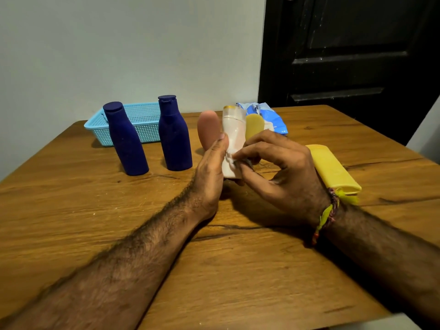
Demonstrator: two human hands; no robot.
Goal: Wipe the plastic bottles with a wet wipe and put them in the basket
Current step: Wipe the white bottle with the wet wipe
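Wiping a pale bottle
Left hand [210,163] grips the pale bottle [234,133]; right hand [283,167] pinches the wet wipe [232,160] against it.

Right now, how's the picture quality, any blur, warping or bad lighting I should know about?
Head view: dim warm light, with soft shadows under both forearms on the table; wide-angle warping tilts the left blue bottle and bends the table edges; the right hand and wet wipe on the white bottle look slightly smeared; the black door loses detail in shadow.
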